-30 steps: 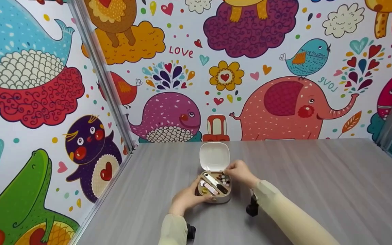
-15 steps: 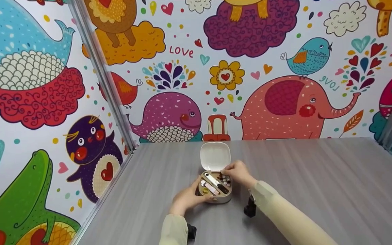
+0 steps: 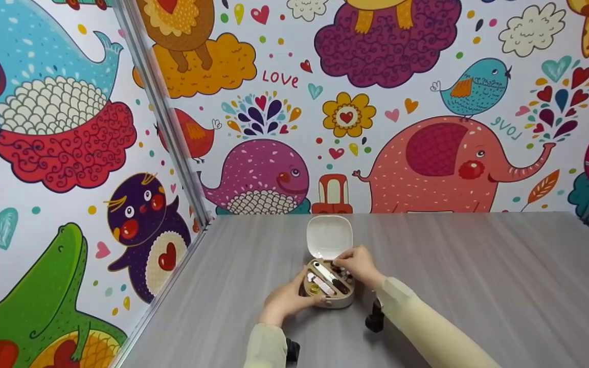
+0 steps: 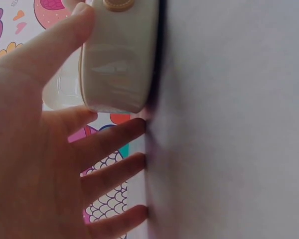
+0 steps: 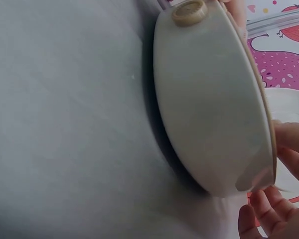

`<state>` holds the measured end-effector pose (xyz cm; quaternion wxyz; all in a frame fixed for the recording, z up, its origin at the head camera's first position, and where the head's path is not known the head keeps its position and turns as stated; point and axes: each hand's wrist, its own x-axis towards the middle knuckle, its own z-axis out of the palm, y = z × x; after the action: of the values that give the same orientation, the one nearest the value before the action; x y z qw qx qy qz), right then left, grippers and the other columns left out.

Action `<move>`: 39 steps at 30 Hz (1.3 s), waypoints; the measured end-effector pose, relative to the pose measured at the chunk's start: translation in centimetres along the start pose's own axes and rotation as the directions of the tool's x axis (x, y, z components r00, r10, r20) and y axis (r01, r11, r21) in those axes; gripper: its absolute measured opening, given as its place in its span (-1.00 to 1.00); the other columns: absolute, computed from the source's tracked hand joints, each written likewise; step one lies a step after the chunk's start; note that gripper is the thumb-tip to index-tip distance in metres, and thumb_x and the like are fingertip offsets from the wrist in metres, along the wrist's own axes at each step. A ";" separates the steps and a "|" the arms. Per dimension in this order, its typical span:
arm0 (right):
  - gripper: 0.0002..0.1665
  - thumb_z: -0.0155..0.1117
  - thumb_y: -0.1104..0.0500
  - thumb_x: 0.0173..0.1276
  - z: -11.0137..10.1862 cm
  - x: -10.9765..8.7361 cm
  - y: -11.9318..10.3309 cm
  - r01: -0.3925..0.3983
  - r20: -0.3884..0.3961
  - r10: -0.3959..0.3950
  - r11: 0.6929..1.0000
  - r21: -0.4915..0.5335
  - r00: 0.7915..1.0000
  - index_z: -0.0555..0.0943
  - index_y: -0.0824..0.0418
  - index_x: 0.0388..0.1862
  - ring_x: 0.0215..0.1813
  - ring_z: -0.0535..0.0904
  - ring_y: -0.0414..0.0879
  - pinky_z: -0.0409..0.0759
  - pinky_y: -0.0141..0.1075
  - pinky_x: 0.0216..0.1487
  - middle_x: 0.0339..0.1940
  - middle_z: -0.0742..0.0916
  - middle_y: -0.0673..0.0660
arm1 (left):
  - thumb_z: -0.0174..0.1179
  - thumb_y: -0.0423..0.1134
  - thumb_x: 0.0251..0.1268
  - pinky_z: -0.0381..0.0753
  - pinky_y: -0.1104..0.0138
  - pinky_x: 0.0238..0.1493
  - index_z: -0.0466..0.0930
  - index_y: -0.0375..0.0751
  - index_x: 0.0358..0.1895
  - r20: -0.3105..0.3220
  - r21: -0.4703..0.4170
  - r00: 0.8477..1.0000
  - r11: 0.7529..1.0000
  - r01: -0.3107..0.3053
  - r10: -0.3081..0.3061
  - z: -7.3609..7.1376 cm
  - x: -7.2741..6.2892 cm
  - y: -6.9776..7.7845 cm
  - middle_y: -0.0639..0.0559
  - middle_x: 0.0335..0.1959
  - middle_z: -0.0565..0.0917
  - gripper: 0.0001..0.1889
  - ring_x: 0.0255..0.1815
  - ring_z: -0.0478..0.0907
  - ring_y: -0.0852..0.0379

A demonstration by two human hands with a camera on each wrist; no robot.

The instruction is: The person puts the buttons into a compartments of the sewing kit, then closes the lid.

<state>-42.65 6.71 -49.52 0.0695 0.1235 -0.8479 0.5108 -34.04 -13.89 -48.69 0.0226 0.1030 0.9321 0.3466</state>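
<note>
A small white case [image 3: 338,303] stands on the table with its hinged lid [image 3: 330,236] raised at the back. Inside, a beige divided tray holds a white and black tool [image 3: 329,276] lying diagonally, a pink item [image 3: 323,285], a small yellow object [image 3: 314,289] and several dark and pale bead-like pieces [image 3: 347,276]. My left hand [image 3: 285,303] holds the case's left side, thumb at the front rim and the lower fingers spread. My right hand [image 3: 361,265] has its thumb and index finger at the back right compartment; whether they pinch something is hidden.
The grey wood-grain table [image 3: 458,266] runs back to a wall printed with cartoon animals [image 3: 437,168]. A metal corner post [image 3: 166,112] rises at the left. Black wrist-worn devices [image 3: 375,317] sit below both sleeves.
My right fingertips have shifted slightly leftward and down into the back right compartment. My left hand keeps its hold on the case. The whole head view has drifted a little.
</note>
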 end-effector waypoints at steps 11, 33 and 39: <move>-0.91 0.47 0.31 0.02 0.4 -0.1 0.0 -0.006 -0.025 0.006 1.000 -0.006 1.000 0.75 0.36 -0.54 -0.40 0.44 -0.12 0.44 -0.34 -0.34 -0.52 0.64 0.09 | 0.34 0.27 0.03 0.44 -0.14 0.09 0.13 -0.18 0.51 -0.007 0.013 1.000 1.000 -0.012 0.012 0.1 0.1 0.3 -0.35 0.27 0.46 0.03 0.14 0.48 -0.34; -0.92 0.49 0.31 -0.01 0.2 -0.6 0.4 -0.018 -0.040 0.019 0.999 0.034 0.999 0.75 0.32 -0.57 -0.55 0.46 -0.21 0.42 -0.40 -0.51 -0.59 0.70 0.05 | 0.33 0.29 0.02 0.45 -0.13 0.09 0.14 -0.16 0.51 -0.012 0.032 1.000 0.999 -0.003 0.003 0.4 0.0 -0.2 -0.34 0.27 0.45 0.03 0.16 0.48 -0.33; -0.90 0.44 0.31 0.06 -0.2 -1.6 0.4 -0.085 -0.040 0.092 0.985 0.152 0.995 0.75 0.35 -0.45 -0.45 0.49 -0.19 0.45 -0.39 -0.45 -0.50 0.72 0.06 | 0.34 0.29 0.01 0.42 -0.15 0.12 0.11 -0.14 0.52 -0.002 0.001 1.000 1.000 0.004 -0.004 0.2 -0.1 -0.4 -0.36 0.30 0.42 0.05 0.19 0.44 -0.34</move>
<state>-41.19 7.33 -50.15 0.0572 0.0785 -0.8097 0.5787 -34.04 -14.11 -49.11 0.0223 0.1007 0.9325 0.3461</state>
